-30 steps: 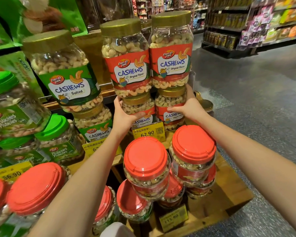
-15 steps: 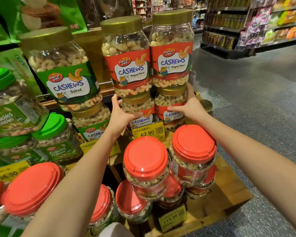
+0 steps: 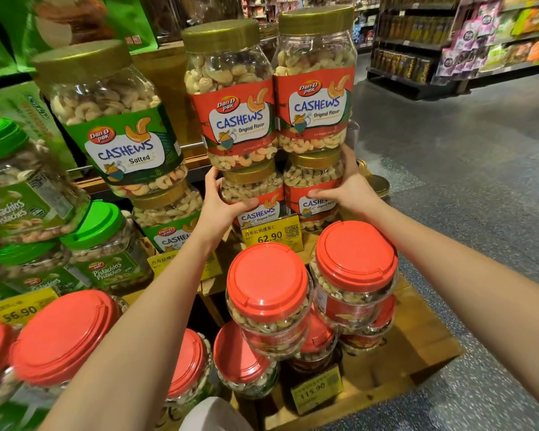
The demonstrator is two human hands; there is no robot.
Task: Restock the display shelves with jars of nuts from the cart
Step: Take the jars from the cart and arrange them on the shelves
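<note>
now | left hand (image 3: 221,207) grips left jar (image 3: 253,185) | right hand (image 3: 349,191) grips right jar (image 3: 311,178)

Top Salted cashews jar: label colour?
Green, white name panel, on the top Salted cashews jar; head view shows it best.

Four Original Flavor cashew jars (image 3: 240,119) stand just above the 62.90 price tag (image 3: 269,234). Left of it are two Salted cashew jars (image 3: 122,144) and at least three pistachio jars (image 3: 103,244). Below it are about eight red-lidded jars (image 3: 268,281). I count four yellow price tags (image 3: 316,388) altogether.
</note>
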